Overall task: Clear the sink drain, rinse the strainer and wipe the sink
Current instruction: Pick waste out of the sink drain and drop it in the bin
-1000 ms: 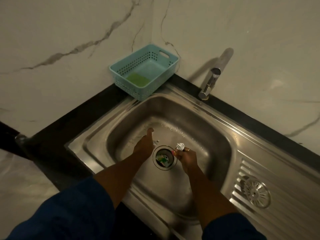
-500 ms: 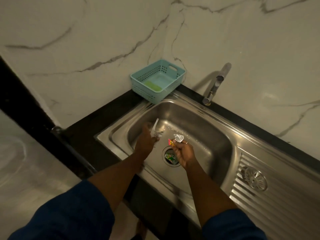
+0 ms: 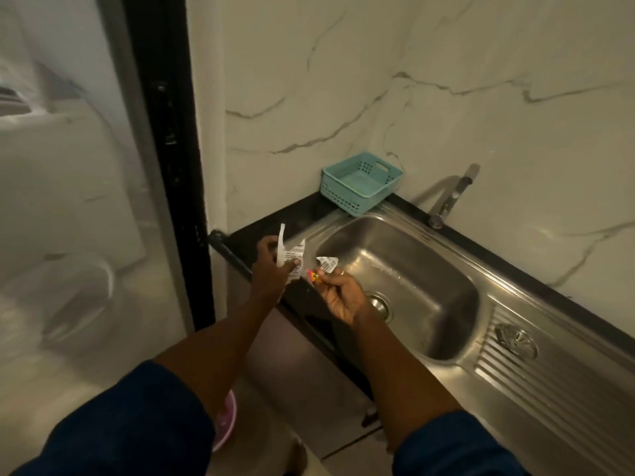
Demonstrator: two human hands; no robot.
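The steel sink [image 3: 429,269] is set into a black counter, and its round drain [image 3: 378,305] shows partly behind my right hand. The round metal strainer [image 3: 517,340] lies on the ribbed drainboard at the right. My left hand [image 3: 269,269] is above the sink's left rim, shut on a torn white printed wrapper [image 3: 292,257]. My right hand [image 3: 342,298] is over the basin's left edge, pinching a small silver wrapper scrap [image 3: 326,263] and a red-yellow scrap [image 3: 313,277].
A teal plastic basket [image 3: 360,182] stands on the counter's back left corner. The tap [image 3: 452,195] rises behind the basin against the marble wall. A black door frame [image 3: 168,149] stands left of the counter. A pink bowl [image 3: 225,424] sits on the floor below.
Both hands have lifted out of the basin and moved left, carrying the wrapper scraps. My view has swung left, and the drain no longer shows the coloured debris.
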